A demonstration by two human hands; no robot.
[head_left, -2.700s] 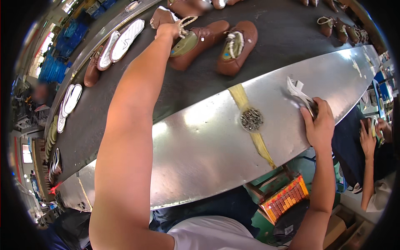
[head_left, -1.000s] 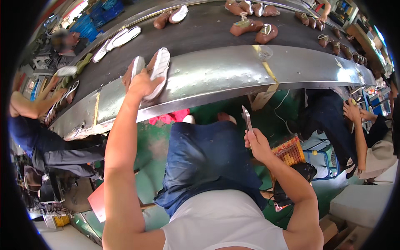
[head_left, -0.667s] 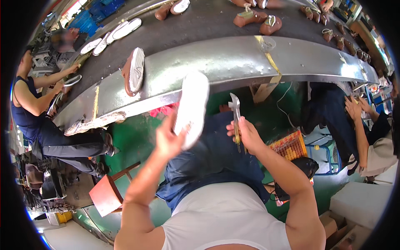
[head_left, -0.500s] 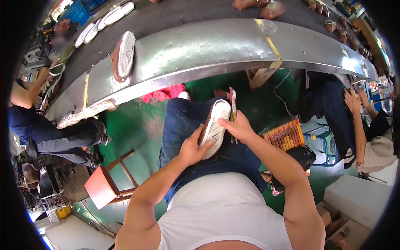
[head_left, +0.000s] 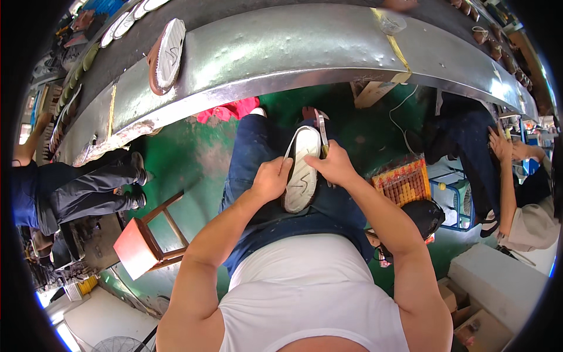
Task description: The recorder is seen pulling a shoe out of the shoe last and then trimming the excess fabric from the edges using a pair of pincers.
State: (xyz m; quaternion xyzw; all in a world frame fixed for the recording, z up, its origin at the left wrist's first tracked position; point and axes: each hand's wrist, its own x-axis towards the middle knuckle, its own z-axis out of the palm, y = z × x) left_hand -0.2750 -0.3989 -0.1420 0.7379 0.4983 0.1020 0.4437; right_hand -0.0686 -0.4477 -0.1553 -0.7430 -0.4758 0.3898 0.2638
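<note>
Sole-up shoe (head_left: 303,176) lies between left hand (head_left: 273,178), fingers curled at its left edge, pinch unclear, and right hand (head_left: 338,165), thumb on top, fingers round a tool (head_left: 325,151).

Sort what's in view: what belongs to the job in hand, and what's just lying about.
Belongs to the job:
white-soled shoe, in the left hand and touched by the right hand
metal-headed tool, in the right hand
probably the brown shoe, lying on the metal ledge

Apparently just lying about:
red cloth, on the floor
red-topped stool
white cable
</note>
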